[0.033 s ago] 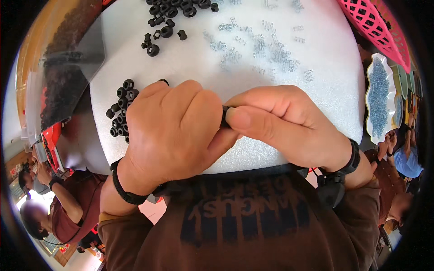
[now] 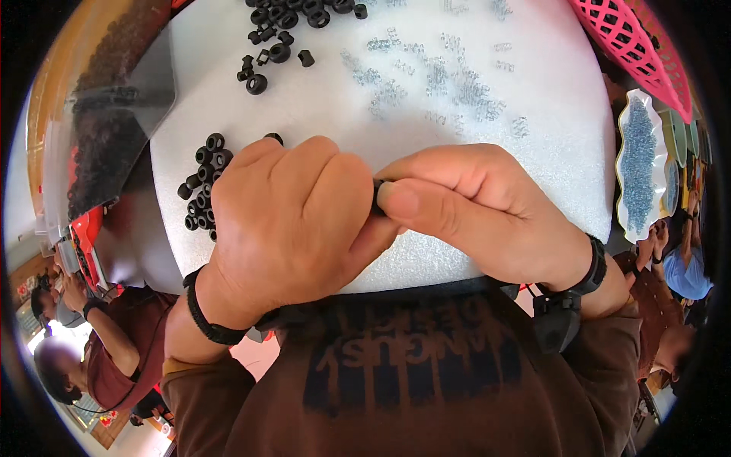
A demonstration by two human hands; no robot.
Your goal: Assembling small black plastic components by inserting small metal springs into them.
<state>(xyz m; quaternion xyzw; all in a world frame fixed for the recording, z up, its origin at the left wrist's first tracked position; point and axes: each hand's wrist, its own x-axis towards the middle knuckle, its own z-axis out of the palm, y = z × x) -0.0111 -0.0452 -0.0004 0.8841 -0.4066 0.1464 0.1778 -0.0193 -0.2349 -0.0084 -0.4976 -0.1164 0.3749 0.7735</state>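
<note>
My left hand (image 2: 293, 217) is closed, its back toward me and its fingers curled over. My right hand (image 2: 472, 206) pinches a small black piece (image 2: 378, 196) between thumb and forefinger. That piece is wedged between both hands, pressed against the left fingers, and most of it is hidden. A cluster of small black ring-shaped pieces (image 2: 202, 179) lies just left of my left hand. One more black piece (image 2: 274, 139) peeks out beyond its knuckles. Clear coil springs (image 2: 438, 80) are scattered on the white foam sheet (image 2: 320, 114) ahead of my hands.
More black pieces (image 2: 289, 15) are heaped at the far edge. A transparent bin (image 2: 114, 114) of black parts stands on the left. At right are a scalloped dish (image 2: 623, 183) heaped with springs and a pink lattice basket (image 2: 628, 53). People sit on both sides.
</note>
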